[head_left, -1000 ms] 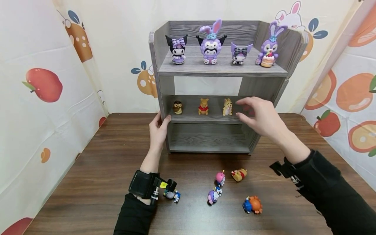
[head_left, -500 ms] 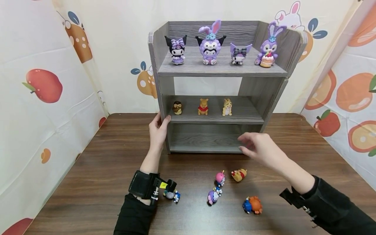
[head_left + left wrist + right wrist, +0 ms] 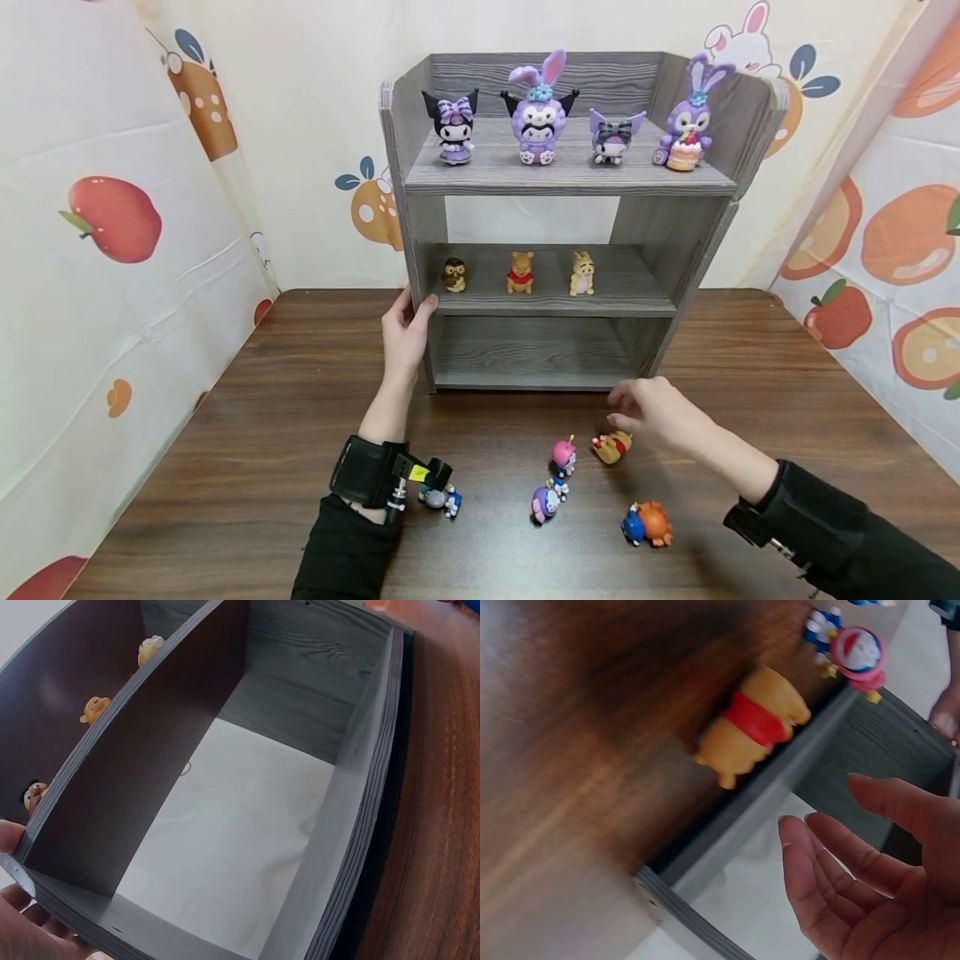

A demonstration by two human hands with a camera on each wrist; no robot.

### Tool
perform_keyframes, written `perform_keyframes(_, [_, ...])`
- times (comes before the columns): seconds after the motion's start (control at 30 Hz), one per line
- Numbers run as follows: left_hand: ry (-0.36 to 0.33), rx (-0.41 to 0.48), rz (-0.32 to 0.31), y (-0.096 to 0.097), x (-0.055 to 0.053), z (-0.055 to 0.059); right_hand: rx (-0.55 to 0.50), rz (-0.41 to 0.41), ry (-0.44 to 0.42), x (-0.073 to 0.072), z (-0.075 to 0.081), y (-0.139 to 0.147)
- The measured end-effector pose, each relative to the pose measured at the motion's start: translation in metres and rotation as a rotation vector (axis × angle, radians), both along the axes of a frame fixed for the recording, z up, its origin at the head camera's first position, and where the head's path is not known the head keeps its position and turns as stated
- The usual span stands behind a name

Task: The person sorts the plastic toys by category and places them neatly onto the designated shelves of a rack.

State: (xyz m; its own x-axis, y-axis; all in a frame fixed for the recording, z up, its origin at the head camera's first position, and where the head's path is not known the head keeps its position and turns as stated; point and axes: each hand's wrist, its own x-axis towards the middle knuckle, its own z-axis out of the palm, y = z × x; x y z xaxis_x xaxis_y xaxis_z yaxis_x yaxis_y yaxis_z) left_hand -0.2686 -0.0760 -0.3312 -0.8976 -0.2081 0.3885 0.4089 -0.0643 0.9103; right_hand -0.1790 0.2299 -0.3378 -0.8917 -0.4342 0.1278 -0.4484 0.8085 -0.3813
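Note:
My left hand grips the left side panel of a grey wooden shelf, thumb at the front and fingers round the outside. Close above a yellow bear figurine in a red shirt, my right hand hovers with relaxed, slightly bent fingers and holds nothing. In the right wrist view the bear figurine lies on its side on the table, apart from the fingers. On the middle shelf stand an owl figurine, a bear figurine and a rabbit figurine.
Several purple figurines, among them one with a cake, stand on the top shelf. On the brown table lie a pink figurine, a purple one, an orange one and others, some partly behind my left wrist.
My right hand has moved down from beside the rabbit figurine on the middle shelf to just above the lying bear figurine. The left hand keeps its place on the shelf.

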Motion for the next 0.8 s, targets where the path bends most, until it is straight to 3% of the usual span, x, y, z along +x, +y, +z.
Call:
perform_keyframes(0.27, [0.000,0.001,-0.008,0.000,0.000,0.000,0.052,-0.137,-0.139,-0.002,-0.010,0.004])
perform_keyframes(0.4, [-0.001,-0.001,-0.007,0.000,0.001,0.000,0.076,-0.241,-0.281,-0.004,-0.014,0.006])
perform_keyframes(0.53, [-0.007,-0.002,-0.004,0.000,0.001,0.000,0.022,-0.289,-0.428,-0.006,-0.019,0.008])
perform_keyframes(0.8, [-0.008,0.000,-0.001,0.000,0.001,0.001,-0.066,-0.327,-0.533,-0.010,-0.025,0.006])
